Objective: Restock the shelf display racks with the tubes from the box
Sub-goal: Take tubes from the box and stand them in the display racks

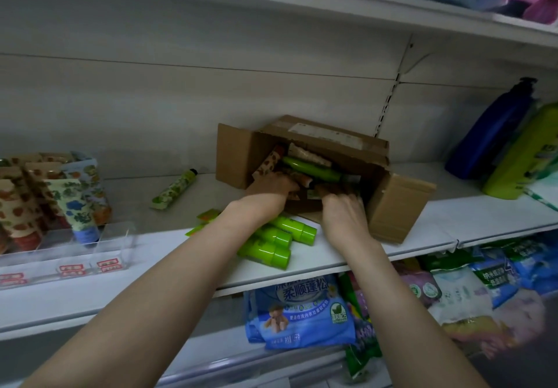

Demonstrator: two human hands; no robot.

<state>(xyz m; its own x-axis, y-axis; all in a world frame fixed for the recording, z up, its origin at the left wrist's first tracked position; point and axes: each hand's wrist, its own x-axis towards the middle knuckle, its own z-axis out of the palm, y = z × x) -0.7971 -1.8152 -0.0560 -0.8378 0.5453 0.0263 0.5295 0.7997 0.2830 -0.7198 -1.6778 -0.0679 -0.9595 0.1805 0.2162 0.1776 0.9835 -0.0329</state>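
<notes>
Both hands reach into the cardboard box (398, 203) lying on its side. My left hand (268, 188) and right hand (342, 211) are buried among its tubes (311, 168), so I cannot tell what they grip. At the shelf's (332, 256) left edge a clear rack (114, 245) holds patterned tubes (72, 200); its red labels (108, 265) are unreadable. Green tubes (280, 236) lie at the front edge. A bag (302, 312) below reads 柔顺蓬松.

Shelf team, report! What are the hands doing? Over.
Left hand, right hand both in tipped brown cardboard box, among patterned tubes; grips hidden. Green-capped tubes piled on white shelf, under left forearm.
</notes>
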